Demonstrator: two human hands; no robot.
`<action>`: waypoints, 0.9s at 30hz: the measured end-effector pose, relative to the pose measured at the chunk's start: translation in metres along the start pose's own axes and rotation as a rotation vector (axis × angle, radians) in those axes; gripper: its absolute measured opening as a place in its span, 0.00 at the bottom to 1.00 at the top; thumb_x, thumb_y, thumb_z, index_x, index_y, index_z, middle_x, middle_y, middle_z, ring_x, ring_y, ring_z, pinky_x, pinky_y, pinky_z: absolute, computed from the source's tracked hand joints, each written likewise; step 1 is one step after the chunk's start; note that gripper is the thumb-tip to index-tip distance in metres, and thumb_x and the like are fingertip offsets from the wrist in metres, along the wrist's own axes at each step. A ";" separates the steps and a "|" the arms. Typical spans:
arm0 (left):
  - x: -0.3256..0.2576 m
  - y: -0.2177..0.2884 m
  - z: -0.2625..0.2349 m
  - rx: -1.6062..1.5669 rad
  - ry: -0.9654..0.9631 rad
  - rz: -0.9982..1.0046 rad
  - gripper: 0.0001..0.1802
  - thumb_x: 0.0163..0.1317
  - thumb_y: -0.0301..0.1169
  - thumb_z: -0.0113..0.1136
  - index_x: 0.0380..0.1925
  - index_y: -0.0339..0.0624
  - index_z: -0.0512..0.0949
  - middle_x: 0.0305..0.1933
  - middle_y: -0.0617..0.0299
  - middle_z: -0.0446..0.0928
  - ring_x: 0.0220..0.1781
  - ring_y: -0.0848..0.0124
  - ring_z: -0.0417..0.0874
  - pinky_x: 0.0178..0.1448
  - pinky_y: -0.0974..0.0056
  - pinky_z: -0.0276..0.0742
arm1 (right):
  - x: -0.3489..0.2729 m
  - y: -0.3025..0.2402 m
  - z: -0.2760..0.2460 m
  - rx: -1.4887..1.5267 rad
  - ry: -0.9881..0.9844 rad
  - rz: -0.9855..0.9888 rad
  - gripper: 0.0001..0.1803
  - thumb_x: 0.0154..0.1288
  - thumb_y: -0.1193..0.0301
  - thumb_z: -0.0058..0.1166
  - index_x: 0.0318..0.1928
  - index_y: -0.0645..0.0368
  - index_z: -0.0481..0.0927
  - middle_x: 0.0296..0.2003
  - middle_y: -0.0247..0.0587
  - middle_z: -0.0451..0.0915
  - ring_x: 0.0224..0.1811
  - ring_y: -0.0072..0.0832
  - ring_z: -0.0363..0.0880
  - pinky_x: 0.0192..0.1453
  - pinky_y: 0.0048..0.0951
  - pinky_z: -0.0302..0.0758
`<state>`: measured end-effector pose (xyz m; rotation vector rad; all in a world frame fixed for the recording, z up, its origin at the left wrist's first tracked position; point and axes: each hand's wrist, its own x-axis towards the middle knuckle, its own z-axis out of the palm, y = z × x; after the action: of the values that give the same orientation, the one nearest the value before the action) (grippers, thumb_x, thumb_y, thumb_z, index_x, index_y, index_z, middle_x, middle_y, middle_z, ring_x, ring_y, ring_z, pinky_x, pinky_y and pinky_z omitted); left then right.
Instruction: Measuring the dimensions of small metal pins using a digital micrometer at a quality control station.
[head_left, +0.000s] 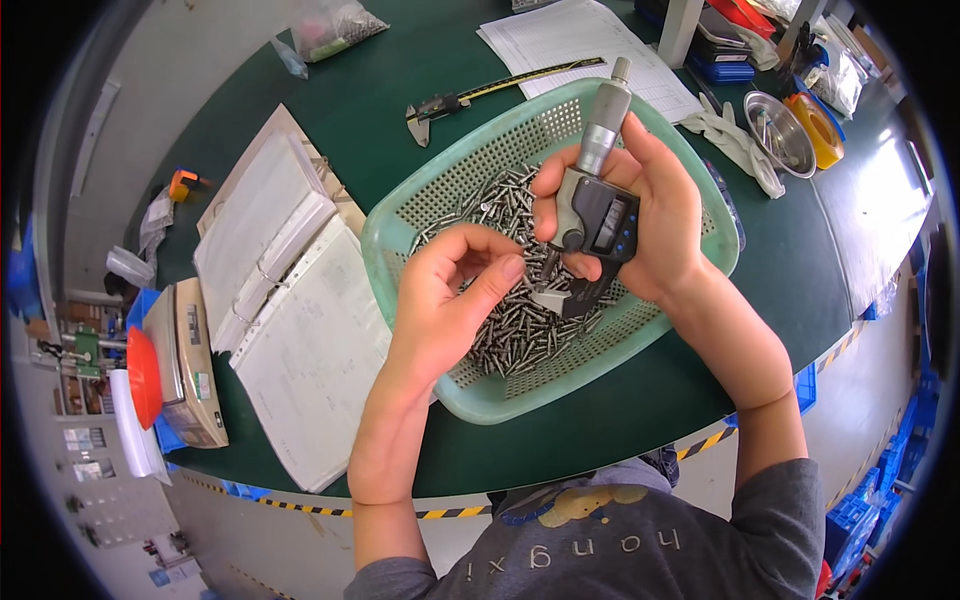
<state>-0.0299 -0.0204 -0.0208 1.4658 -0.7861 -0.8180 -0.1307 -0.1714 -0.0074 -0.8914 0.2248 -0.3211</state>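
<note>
My right hand (660, 215) is wrapped round a digital micrometer (603, 220), its grey thimble pointing away from me and its dark frame curving toward my left hand. With thumb and forefinger pinched, my left hand (450, 295) sits at the gap of the micrometer's frame. Whatever those fingertips hold is too small and too covered to make out. Both hands are above a pale green plastic basket (545, 390). Inside it lies a heap of small metal pin-like parts (515, 335), partly hidden by my hands.
Left of the basket lies an open ring binder (310, 350), with a scale (190, 360) beyond it. A caliper (440, 108) and printed sheets (580, 45) lie behind the basket. White gloves (735, 145) and a metal bowl (780, 135) are at the far right.
</note>
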 end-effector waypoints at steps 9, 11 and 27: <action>-0.001 -0.004 0.000 -0.306 -0.084 -0.013 0.09 0.53 0.24 0.60 0.34 0.34 0.74 0.33 0.63 0.75 0.34 0.78 0.74 0.42 0.74 0.71 | 0.000 0.000 -0.001 0.093 -0.036 -0.020 0.34 0.65 0.47 0.18 0.35 0.64 0.70 0.23 0.49 0.74 0.13 0.26 0.65 0.14 0.21 0.64; -0.001 -0.003 0.000 -0.312 -0.106 0.005 0.09 0.53 0.23 0.60 0.35 0.34 0.75 0.33 0.63 0.75 0.35 0.78 0.75 0.42 0.74 0.71 | 0.000 -0.001 0.001 0.085 -0.028 -0.010 0.33 0.66 0.48 0.17 0.35 0.64 0.70 0.23 0.49 0.74 0.13 0.27 0.65 0.14 0.21 0.65; -0.001 -0.009 0.003 -0.311 -0.111 0.003 0.08 0.53 0.23 0.60 0.34 0.33 0.75 0.33 0.63 0.75 0.34 0.79 0.74 0.40 0.75 0.71 | 0.000 0.000 0.001 0.008 0.000 -0.006 0.33 0.61 0.43 0.30 0.32 0.63 0.74 0.22 0.43 0.76 0.15 0.22 0.69 0.17 0.21 0.65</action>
<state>-0.0332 -0.0210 -0.0294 1.1501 -0.7069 -0.9785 -0.1310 -0.1711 -0.0067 -0.8844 0.2204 -0.3278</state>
